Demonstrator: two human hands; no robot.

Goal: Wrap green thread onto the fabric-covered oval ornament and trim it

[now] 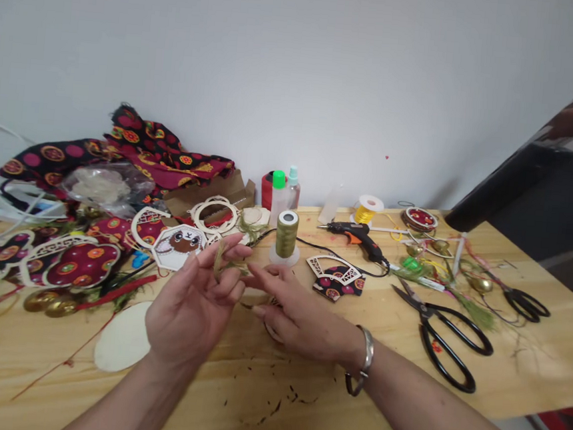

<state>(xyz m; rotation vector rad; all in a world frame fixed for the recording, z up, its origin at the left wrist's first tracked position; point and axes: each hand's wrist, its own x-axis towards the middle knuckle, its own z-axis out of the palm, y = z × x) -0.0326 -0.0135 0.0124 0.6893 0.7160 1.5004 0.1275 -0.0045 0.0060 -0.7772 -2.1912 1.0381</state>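
My left hand [198,308] is turned palm up with its fingers curled, and olive-green thread [219,259] is looped around them. Close against those fingertips, my right hand [298,313] has its fingers bent together at the thread; its exact grip is partly hidden. Just beyond both hands stands a spool of olive-green thread [286,236], upright on the table. Under my right hand, a small round-edged piece shows only in part. A pale oval disc [124,338] lies beside my left wrist.
Large black-handled scissors [448,343] lie open at right, with smaller scissors [527,304] beyond. A hot glue gun [359,238] and a yellow thread spool [366,210] are near the wall. Patterned fabric [171,151] and wooden-framed ornaments [79,264] crowd the left. Dark scraps [277,407] litter the front.
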